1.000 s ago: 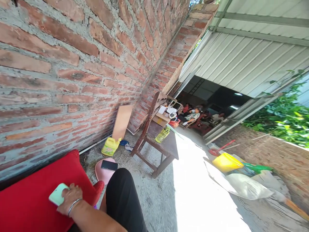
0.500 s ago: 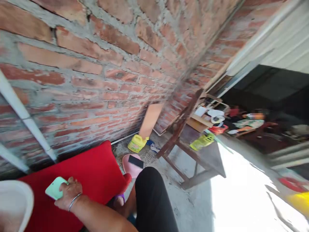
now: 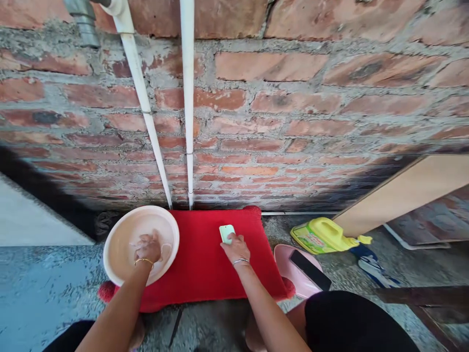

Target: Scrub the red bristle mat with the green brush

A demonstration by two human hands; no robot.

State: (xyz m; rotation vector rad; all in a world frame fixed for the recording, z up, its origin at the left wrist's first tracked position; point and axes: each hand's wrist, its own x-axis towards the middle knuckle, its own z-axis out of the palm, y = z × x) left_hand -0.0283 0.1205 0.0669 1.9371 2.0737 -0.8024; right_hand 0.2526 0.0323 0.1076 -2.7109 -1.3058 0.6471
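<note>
My left hand reaches down into a pale round basin of water. Its fingers look loosely spread, blurred by the water, and I see nothing held in them. The basin sits on the left end of a red cloth-covered surface, low against the wall. Over the right half of that red surface, my right hand grips a flat mint-green block with rounded corners and a small slot near its far edge. It looks like a scrub brush, its underside hidden.
A pink stool carries a dark phone, right of the red surface. Beyond it stand a yellow jug, a leaning board and slippers. White pipes run down the brick wall. Dark wooden legs edge in from the right.
The view has swung left, from the chair and doorway to the wall and basin. My left hand in the basin now shows fully. My right hand still holds the mint-green block over the red cloth.
</note>
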